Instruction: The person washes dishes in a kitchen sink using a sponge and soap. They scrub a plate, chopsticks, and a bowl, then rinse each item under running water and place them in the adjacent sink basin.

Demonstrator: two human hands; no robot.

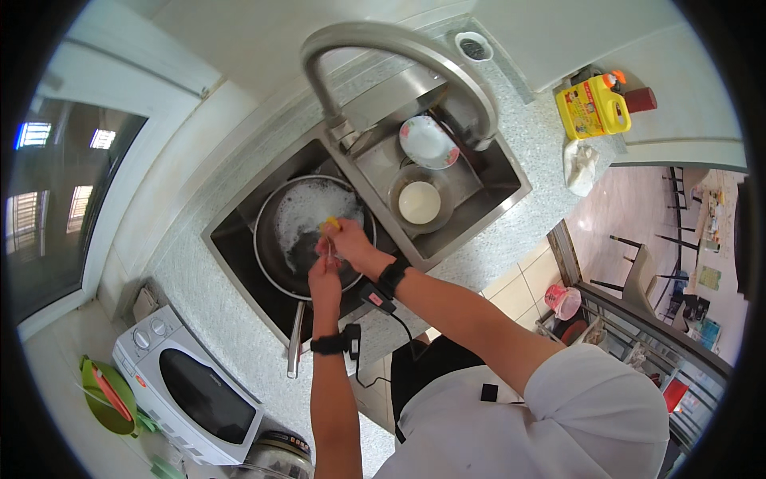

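Both my hands are over a large frying pan (272, 263) that sits in the left sink basin, its metal handle (294, 344) reaching over the front rim. Soapy water with white suds (311, 206) fills the pan. My right hand (353, 242) grips a yellow sponge (329, 225), mostly covered by the fingers. Just below it, my left hand (325, 278) pinches a thin, shiny utensil (328, 246) that runs up to the right hand. The utensil's far end is hidden, so its kind is unclear.
The right basin (467, 179) holds a floral dish (428, 142) and a bowl with a pale round thing (419, 202). A curved faucet (407, 39) arches overhead. A yellow detergent jug (592, 108) and a white cloth (580, 167) lie right; a microwave oven (191, 383) stands left.
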